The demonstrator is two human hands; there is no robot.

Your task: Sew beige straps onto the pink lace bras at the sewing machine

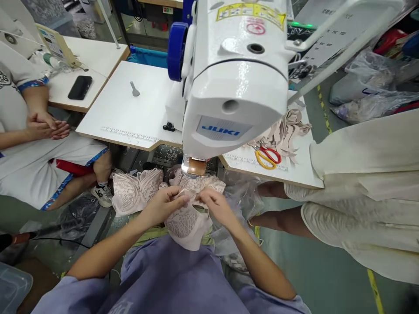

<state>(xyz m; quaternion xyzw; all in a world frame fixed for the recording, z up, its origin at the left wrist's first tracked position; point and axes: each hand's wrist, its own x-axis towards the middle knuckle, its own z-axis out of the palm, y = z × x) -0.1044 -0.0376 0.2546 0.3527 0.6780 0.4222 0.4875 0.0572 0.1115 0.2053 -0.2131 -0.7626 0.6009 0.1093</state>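
Observation:
My left hand (163, 203) and my right hand (218, 205) meet over a pale pink lace garment piece (188, 222) held in front of my lap. Each hand pinches the upper edge of the lace, fingers closed on the fabric. Just beyond my fingers the head of a white sewing machine (235, 74) hangs over the work, its lower end close to the lace. More pink lace pieces (134, 192) lie to the left of my left hand.
Red and yellow scissors (268, 157) and beige fabric scraps (288, 126) lie on the white table (121, 113). One seated person with clasped hands (46, 126) is at left; another in cream clothing (363, 192) stands right. A black phone (80, 87) lies on another table.

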